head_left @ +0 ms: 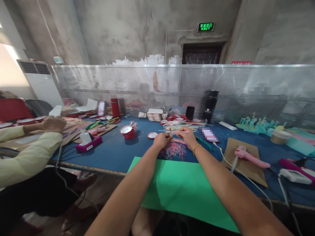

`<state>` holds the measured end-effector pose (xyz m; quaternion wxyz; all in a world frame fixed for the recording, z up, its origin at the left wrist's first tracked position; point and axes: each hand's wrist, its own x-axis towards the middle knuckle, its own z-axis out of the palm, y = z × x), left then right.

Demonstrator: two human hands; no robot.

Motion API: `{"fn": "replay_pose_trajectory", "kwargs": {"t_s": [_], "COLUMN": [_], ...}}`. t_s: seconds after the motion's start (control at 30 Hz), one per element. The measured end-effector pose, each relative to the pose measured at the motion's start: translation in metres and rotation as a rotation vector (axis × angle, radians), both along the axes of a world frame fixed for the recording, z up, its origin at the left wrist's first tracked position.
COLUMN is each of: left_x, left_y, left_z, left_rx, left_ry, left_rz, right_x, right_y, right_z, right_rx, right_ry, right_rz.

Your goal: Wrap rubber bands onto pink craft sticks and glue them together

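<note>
My left hand [161,140] is closed in a pinch, with a thin upright pinkish piece rising from its fingertips. It is too small to name. Facing it, my right hand [189,137] grips a slim pink pen-like stick [185,132] that points towards the left hand. Beneath both hands lies a tangled heap of pink, purple and blue strings [173,151]. A bundle of thin pale sticks [178,126] is just behind the fingers. To the left of my left hand is a round white lid with a red rim [152,135].
A green sheet [182,186] hangs over the blue table's front edge. A pink glue gun [251,157] rests on cardboard at right, with cables nearby. Stacked red tins [128,132] and a purple power strip [88,144] stand left. A co-worker's hand [54,124] works at far left.
</note>
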<state>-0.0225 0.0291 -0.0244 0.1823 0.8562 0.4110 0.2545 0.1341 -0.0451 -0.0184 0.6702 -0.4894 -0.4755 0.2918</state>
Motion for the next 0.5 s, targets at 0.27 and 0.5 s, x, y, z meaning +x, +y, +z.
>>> {"fn": "replay_pose_trajectory", "kwargs": {"t_s": [0.27, 0.5], "left_x": [-0.001, -0.0003], "left_y": [-0.0023, -0.0044], "left_z": [0.0022, 0.0051], "left_rx": [-0.025, -0.034], "left_ry": [-0.002, -0.003], "left_rz": [0.007, 0.004], "right_x": [-0.0005, 0.0006], "right_y": [-0.002, -0.0018], "right_z": [0.0017, 0.0034], "right_rx": [0.013, 0.031], "right_ry": [0.018, 0.021], "right_rz": [0.019, -0.027]}}
